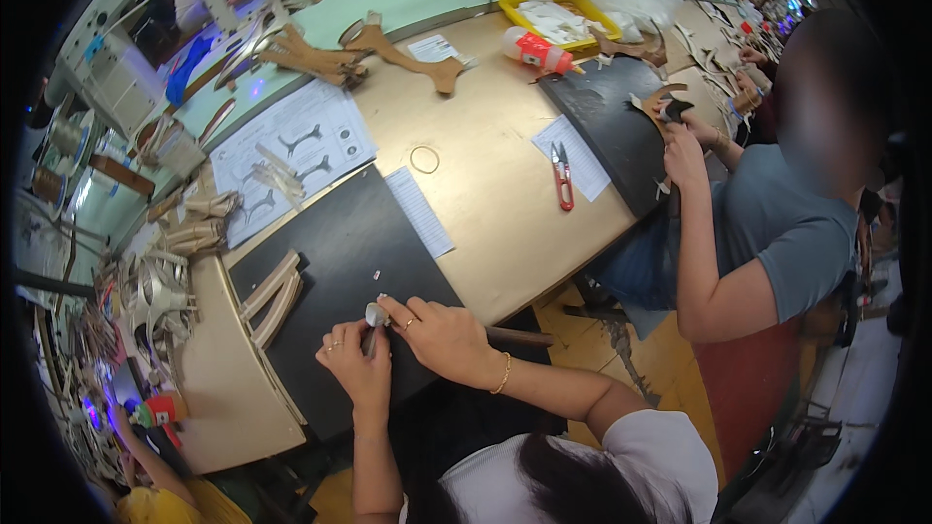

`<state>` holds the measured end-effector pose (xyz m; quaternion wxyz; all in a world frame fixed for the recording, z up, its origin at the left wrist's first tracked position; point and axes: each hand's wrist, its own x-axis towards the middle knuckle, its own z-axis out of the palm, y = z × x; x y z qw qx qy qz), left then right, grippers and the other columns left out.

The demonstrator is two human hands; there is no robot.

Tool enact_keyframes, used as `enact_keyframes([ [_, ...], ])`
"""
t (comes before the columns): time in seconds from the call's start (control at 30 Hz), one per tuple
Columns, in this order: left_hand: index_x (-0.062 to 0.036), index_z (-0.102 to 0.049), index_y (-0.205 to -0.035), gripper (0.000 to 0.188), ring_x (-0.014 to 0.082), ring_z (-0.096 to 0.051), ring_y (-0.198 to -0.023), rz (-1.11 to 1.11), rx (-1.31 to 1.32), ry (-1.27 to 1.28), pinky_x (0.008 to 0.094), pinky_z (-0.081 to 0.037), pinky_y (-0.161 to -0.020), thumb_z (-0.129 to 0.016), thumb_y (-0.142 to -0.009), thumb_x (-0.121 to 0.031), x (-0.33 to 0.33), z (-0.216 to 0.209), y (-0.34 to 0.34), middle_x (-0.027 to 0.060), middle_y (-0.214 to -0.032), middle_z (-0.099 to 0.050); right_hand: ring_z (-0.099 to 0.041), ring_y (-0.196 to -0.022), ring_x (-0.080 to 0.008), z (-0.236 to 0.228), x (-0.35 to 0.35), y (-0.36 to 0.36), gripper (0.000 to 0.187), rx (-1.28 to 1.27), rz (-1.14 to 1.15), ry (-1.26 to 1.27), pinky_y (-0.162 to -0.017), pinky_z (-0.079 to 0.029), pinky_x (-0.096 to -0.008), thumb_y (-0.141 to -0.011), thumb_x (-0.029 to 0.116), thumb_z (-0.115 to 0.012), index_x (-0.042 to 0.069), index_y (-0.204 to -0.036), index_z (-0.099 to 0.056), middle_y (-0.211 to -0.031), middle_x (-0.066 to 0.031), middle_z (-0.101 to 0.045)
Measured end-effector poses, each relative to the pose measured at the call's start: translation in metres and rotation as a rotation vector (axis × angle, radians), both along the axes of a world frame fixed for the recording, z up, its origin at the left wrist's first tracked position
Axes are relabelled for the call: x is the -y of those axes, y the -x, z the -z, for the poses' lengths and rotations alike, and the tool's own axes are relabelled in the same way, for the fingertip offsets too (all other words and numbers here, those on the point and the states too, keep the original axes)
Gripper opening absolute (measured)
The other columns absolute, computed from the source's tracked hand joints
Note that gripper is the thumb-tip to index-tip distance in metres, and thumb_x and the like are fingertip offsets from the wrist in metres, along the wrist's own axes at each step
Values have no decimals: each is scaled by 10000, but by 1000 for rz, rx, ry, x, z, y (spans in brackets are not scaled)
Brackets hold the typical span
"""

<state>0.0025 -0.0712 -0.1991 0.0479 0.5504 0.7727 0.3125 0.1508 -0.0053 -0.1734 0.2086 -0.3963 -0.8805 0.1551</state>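
Note:
Over the near edge of a black work mat (345, 223), my two hands meet. My right hand (442, 342) is closed on a hammer, its round metal head (376, 312) at the fingertips and its brown handle (522, 337) jutting out past the palm. Close against the hammer head, my left hand (355, 361) is closed in a pinch; what lies between its fingers is mostly hidden. Two beige strap pieces (274, 301) lie on the mat to the left. A tiny pale scrap (377, 275) sits just beyond my hands.
Printed drawing sheets (291, 150), a rubber band (424, 159) and red-handled snips (562, 180) lie farther off. Bundled straps (160, 296) crowd the left. A co-worker (767, 233) at right handles a brown piece over another black mat (607, 126). A red-and-white bottle (537, 50) lies beside a yellow tray (507, 5).

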Motion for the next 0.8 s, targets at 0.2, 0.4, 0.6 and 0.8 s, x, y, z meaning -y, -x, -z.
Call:
enact_keyframes([
  [0.2,-116,-694,-980,167,246,-582,-925,13,12,-19,415,-358,-874,-771,-835,-147,1,0,1,23,-949,-645,-672,-758,-252,-5,-4,-1,491,-76,-37,128,-629,-543,-370,-946,205,-689,155,-1420,-574,-899,-68,-614],
  [0.4,-111,-738,-917,93,227,-571,-890,-19,34,-64,395,-353,-853,-777,-841,-145,1,-3,-2,16,-886,-621,-672,-765,-299,-19,-21,-8,499,-108,-53,199,-650,-553,-408,-990,153,-638,97,-1474,-530,-941,-87,-643],
  [0.6,-91,-745,-894,81,214,-569,-871,-35,53,-109,379,-362,-858,-789,-831,-118,-2,-6,-5,6,-880,-616,-660,-719,-264,-36,-19,-10,494,-13,-128,147,-613,-544,-387,-997,142,-633,106,-1484,-552,-882,-72,-628],
  [0.8,-90,-764,-902,94,198,-569,-880,-70,80,-89,372,-352,-867,-805,-825,-125,5,-7,-4,-9,-876,-618,-654,-707,-276,-31,-14,-4,491,126,-141,154,-629,-533,-392,-989,127,-647,120,-1473,-569,-898,-78,-642],
])
